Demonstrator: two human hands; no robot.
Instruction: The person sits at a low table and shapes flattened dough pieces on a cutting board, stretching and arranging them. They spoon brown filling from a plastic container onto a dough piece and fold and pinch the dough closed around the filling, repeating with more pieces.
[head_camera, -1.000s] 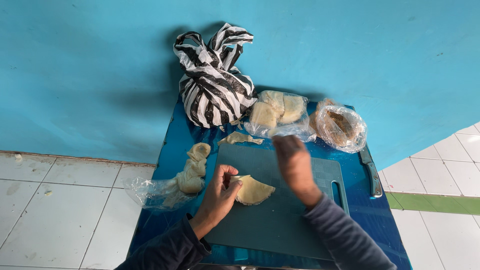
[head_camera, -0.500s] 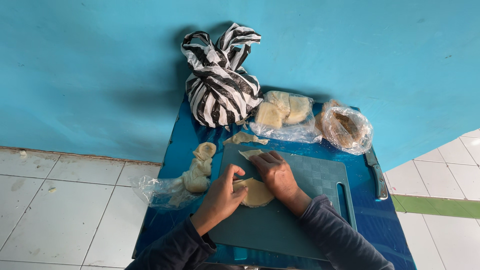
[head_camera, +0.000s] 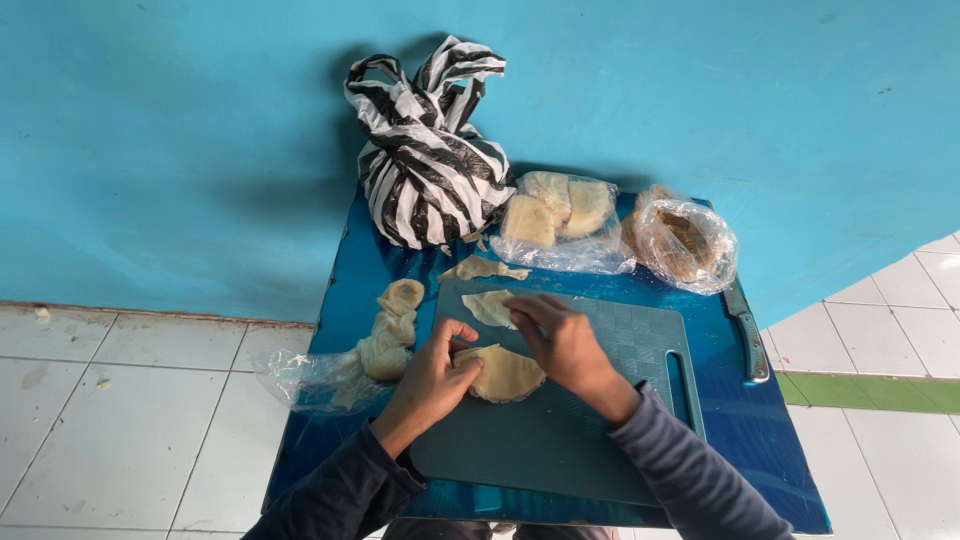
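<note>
A pale, folded piece of dough (head_camera: 506, 375) lies on a dark green cutting board (head_camera: 560, 450). My left hand (head_camera: 432, 378) pinches its left edge with thumb and fingers. My right hand (head_camera: 565, 345) rests on its upper right edge, fingers pressing down. A second thin dough scrap (head_camera: 490, 306) lies on the board just above my right fingers. Another scrap (head_camera: 480, 268) sits off the board's top edge.
The board sits on a small blue table (head_camera: 350, 290) against a turquoise wall. A striped black-and-white bag (head_camera: 425, 150), a clear bag of pale blocks (head_camera: 555, 220), a bag of brownish filling (head_camera: 685, 240), twisted dough (head_camera: 392, 325) on plastic wrap, and a knife (head_camera: 745, 335) surround it.
My right hand came down from the far side of the board onto the dough. The left hand stayed on the dough's left edge. The view has shifted slightly.
</note>
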